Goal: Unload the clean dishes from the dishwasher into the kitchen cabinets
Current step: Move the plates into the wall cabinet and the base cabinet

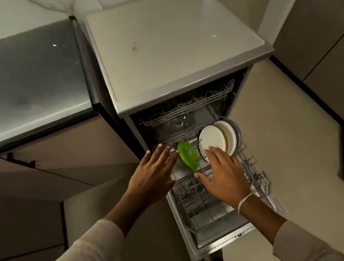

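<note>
I see my left hand (152, 172) spread flat and holding nothing, just beside a green plate (188, 155) standing in the pulled-out lower rack (253, 170), my right hand (222, 174) open too, gripping nothing, fingertips over the front of 3 upright pale plates (211, 139)

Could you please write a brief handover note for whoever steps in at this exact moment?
Left hand: open, fingers straight, beside the green plate, holding nothing.
Right hand: open, fingertips at the lower edge of the front white plate, no grip.
Things: the lower rack is pulled out. The green plate stands on edge in it, and to its right stand the front white plate, a cream plate and a grey plate.
Done: dishwasher open, rack out.
Left: all four plates to go to the cabinets.
</note>
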